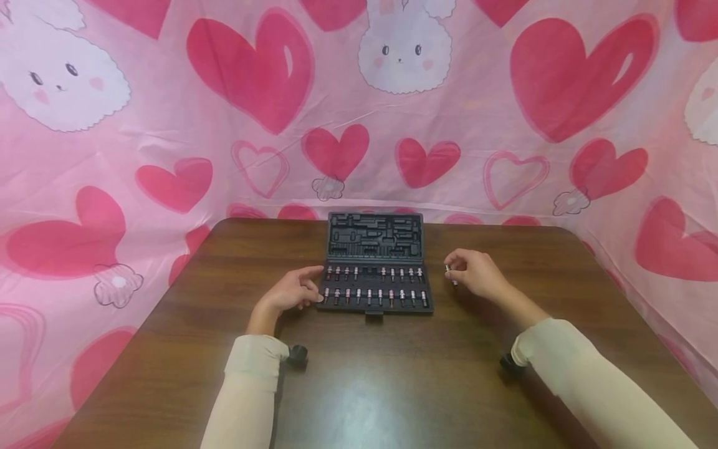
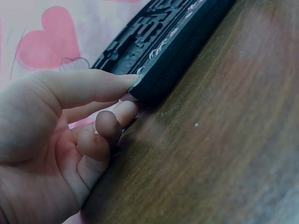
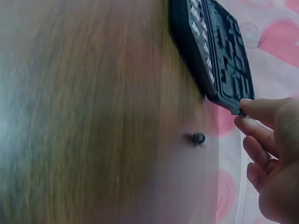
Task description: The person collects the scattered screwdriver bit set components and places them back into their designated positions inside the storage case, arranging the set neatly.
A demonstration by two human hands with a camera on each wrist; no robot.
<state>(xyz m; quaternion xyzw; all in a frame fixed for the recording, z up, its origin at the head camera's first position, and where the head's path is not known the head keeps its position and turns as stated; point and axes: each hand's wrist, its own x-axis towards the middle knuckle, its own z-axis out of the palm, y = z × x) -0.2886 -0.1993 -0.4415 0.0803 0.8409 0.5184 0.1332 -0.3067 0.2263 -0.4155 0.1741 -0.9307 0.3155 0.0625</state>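
Observation:
A black bit socket case (image 1: 374,260) lies open on the table, its moulded lid raised at the back. Two rows of small silver bit sockets (image 1: 380,295) fill its lower half, with a gap in the middle of the back row. My left hand (image 1: 288,292) holds the case's left edge, thumb on the front corner and index finger stretched along the side. To the right of the case, my right hand (image 1: 477,273) pinches a small bit socket (image 1: 447,268) between thumb and index finger, mostly hidden. Just below those fingertips, another bit socket (image 3: 200,139) stands upright on the table.
The brown wooden table (image 1: 359,386) spreads around the case. A pink cloth with hearts and rabbits (image 1: 381,112) hangs behind and at both sides. A latch (image 1: 374,317) juts from the case's front edge. Dark wrist-worn devices (image 1: 298,356) sit by both sleeves.

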